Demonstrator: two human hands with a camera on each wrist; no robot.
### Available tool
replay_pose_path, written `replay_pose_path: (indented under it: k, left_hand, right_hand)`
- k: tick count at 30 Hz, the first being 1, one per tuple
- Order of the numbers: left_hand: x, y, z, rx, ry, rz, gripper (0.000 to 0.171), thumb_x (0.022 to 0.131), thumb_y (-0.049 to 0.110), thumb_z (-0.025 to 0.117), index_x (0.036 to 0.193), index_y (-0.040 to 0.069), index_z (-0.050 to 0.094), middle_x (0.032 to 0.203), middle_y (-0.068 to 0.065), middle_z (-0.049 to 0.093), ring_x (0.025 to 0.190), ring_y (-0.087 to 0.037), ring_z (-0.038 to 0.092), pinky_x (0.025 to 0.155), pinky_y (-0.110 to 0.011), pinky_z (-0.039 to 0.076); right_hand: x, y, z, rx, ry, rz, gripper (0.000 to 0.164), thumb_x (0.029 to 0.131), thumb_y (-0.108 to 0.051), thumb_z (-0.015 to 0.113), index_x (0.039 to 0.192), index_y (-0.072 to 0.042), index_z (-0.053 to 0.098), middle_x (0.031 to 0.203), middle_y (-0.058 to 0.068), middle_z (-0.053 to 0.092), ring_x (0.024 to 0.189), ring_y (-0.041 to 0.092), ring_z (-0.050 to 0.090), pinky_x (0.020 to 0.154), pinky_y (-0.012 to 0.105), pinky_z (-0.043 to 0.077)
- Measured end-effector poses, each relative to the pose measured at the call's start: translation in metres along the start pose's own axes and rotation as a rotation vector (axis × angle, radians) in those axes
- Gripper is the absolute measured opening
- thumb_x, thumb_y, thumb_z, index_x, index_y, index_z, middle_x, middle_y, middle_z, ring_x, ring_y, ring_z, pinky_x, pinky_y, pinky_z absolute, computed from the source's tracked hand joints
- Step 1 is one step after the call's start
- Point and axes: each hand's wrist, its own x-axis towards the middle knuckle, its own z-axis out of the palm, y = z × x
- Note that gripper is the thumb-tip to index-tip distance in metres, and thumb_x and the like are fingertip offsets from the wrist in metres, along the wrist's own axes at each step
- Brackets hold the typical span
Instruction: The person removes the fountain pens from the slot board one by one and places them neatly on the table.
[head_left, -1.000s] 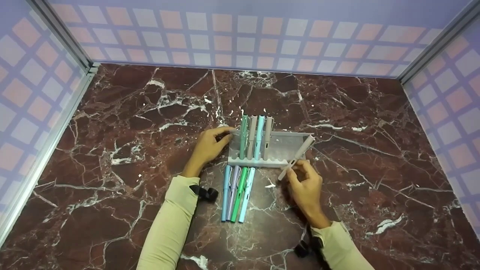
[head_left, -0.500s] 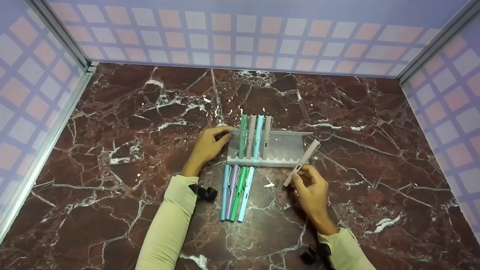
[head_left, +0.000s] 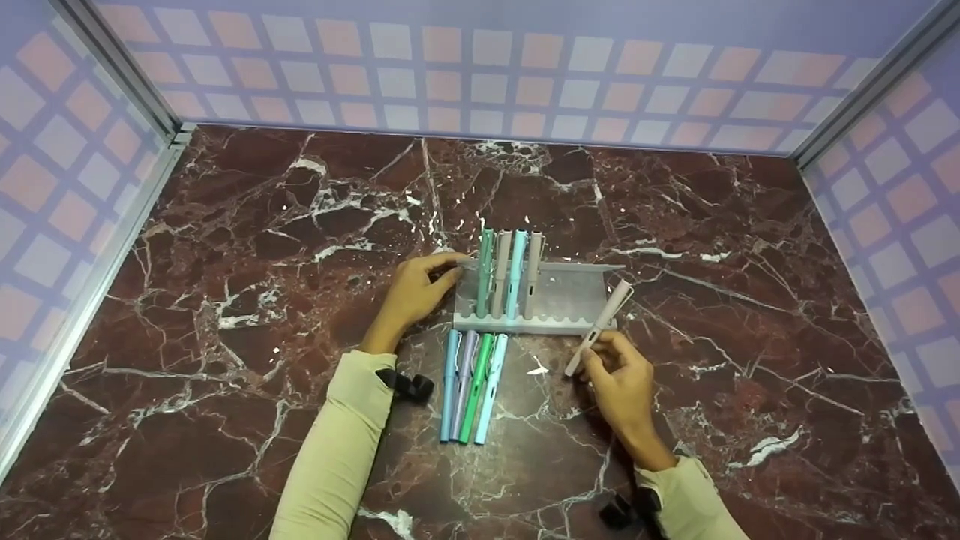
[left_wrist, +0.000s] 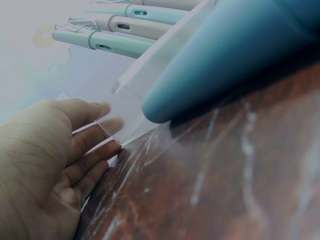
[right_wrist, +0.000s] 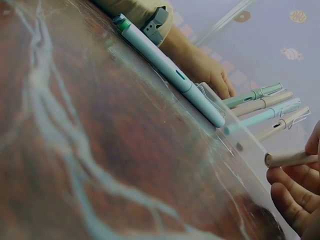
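My left hand (head_left: 416, 296) holds the left edge of a clear plastic pen stand (head_left: 574, 289); in the left wrist view its fingertips show through the plastic. In the stand's left part lean a dark green pen (head_left: 486, 274), two taupe pens and a light blue pen (head_left: 516, 274). My right hand (head_left: 624, 382) pinches another taupe pen (head_left: 611, 304) near its lower end, tilted with its clip end up and to the right. It is by the stand's front right corner. The right wrist view shows the end of this pen (right_wrist: 287, 159) between thumb and fingers.
In front of the stand lie a blue pen (head_left: 450, 386), a purple pen (head_left: 465, 386), a green pen (head_left: 478, 390) and a pale blue pen (head_left: 492, 390), side by side. The brown marbled table (head_left: 750, 322) is bounded by patterned walls (head_left: 517, 82).
My right hand, with the taupe pen, has moved slightly right and toward me, away from the stand, then a little back left. My left hand stays at the stand's edge.
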Motion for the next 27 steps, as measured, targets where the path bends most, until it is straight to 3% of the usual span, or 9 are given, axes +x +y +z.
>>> replay_pose_path:
  k: [5, 17, 22, 27]
  left_hand:
    - [0.0, 0.0, -0.001, 0.003, -0.003, -0.015, 0.023, 0.096, 0.018, 0.067, 0.118, 0.02, 0.075, 0.121, -0.004, 0.072, 0.111, -0.025, 0.067, 0.102, -0.044, 0.048]
    - [0.0, -0.001, 0.001, -0.008, 0.002, 0.001, 0.022, 0.097, 0.02, 0.067, 0.117, 0.021, 0.076, 0.117, -0.001, 0.074, 0.105, -0.021, 0.068, 0.099, -0.043, 0.049]
    - [0.0, 0.0, 0.0, -0.004, 0.005, 0.021, 0.021, 0.097, 0.021, 0.066, 0.116, 0.021, 0.076, 0.113, 0.0, 0.075, 0.091, -0.019, 0.066, 0.09, -0.041, 0.052]
    - [0.0, -0.001, 0.0, 0.003, 0.0, 0.017, 0.022, 0.097, 0.022, 0.066, 0.117, 0.021, 0.076, 0.115, 0.0, 0.075, 0.094, -0.018, 0.067, 0.093, -0.041, 0.051]
  right_hand:
    - [0.0, 0.01, -0.001, -0.002, -0.006, 0.03, 0.01, 0.087, 0.013, 0.064, 0.097, 0.01, 0.066, 0.082, 0.022, 0.071, 0.054, 0.018, 0.062, 0.048, 0.026, 0.053]
    - [-0.009, 0.009, 0.003, -0.046, -0.013, 0.043, 0.007, 0.087, 0.008, 0.067, 0.093, 0.004, 0.068, 0.077, 0.016, 0.071, 0.053, 0.01, 0.06, 0.045, 0.02, 0.049]
    - [-0.017, 0.004, 0.008, -0.07, -0.042, 0.04, 0.01, 0.086, 0.01, 0.068, 0.092, 0.003, 0.069, 0.075, 0.014, 0.072, 0.054, 0.009, 0.057, 0.046, 0.017, 0.044]
    - [-0.026, -0.012, 0.015, -0.128, -0.062, 0.044, 0.009, 0.084, 0.012, 0.068, 0.09, 0.005, 0.069, 0.075, 0.015, 0.072, 0.057, 0.005, 0.055, 0.051, 0.017, 0.044]
